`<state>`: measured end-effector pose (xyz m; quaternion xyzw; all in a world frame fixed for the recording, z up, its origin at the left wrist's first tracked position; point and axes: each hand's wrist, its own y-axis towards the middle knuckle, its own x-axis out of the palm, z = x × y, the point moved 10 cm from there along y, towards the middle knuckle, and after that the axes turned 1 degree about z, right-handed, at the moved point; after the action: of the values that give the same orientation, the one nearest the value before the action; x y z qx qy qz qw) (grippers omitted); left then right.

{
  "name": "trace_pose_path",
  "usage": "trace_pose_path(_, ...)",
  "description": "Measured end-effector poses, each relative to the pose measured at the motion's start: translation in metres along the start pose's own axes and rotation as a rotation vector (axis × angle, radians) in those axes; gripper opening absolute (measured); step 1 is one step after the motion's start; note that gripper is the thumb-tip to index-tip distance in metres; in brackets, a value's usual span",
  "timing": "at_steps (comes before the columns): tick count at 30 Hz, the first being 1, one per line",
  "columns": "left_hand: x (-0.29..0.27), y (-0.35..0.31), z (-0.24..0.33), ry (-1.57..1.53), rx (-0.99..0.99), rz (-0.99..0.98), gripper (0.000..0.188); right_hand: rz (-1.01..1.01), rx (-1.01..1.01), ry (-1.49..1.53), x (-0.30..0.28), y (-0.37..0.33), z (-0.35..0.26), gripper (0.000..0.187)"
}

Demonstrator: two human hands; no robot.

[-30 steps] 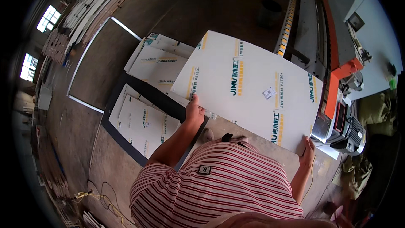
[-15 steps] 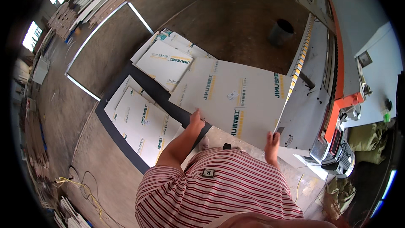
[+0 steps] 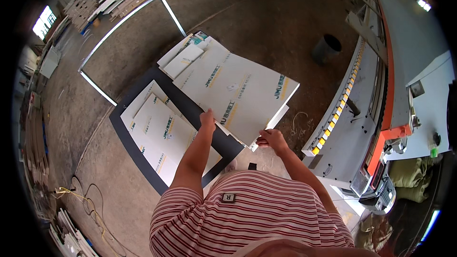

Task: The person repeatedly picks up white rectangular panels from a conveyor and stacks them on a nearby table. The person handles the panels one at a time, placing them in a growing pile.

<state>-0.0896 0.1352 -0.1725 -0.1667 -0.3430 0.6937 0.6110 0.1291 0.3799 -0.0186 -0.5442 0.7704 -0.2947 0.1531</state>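
Note:
A large white film-covered panel [image 3: 247,83] with green and orange print lies over the right-hand stack of white panels [image 3: 184,61] on a dark cart top [image 3: 157,72]. My left hand [image 3: 208,118] is closed on the panel's near edge, its arm reaching over the left stack. At the near right corner my right hand [image 3: 271,139] grips the panel's edge, fingers bent and partly hidden. Under the panel's right side another white board edge [image 3: 281,114] peeks out. A second stack of printed white panels [image 3: 162,131] lies on the cart's left half.
An edge-banding-like machine [image 3: 350,147] with a yellow-dotted roller rail [image 3: 339,109] runs along the right. A dark bin [image 3: 326,49] stands on the floor beyond. The cart's metal frame handle [image 3: 119,24] rises at far left. Yellow and dark cables [image 3: 97,214] lie lower left.
The large panel has moved left, off the machine's rail and onto the right stack. Both hands moved left with it, and the right hand now reaches farther forward.

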Motion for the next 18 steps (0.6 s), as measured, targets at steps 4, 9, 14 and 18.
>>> trace_pose_path(4, -0.020, -0.008, -0.041, 0.228, -0.050, -0.066, 0.018, -0.061, 0.086, -0.025, -0.014, 0.009, 0.036, 0.032)
trace_pose_path(9, -0.042, -0.040, -0.109, 0.521, -0.222, -0.169, 0.024, -0.006, 0.157, 0.010, -0.065, -0.034, 0.098, 0.030)
trace_pose_path(14, -0.032, -0.060, -0.126, 1.061, 0.030, -0.557, 0.023, 0.174, 0.219, -0.022, -0.125, -0.047, 0.187, 0.026)
trace_pose_path(18, 0.007, -0.064, -0.102, 1.181, 0.151, -0.766, 0.026, 0.313, 0.054, -0.394, -0.164, -0.032, 0.215, 0.021)
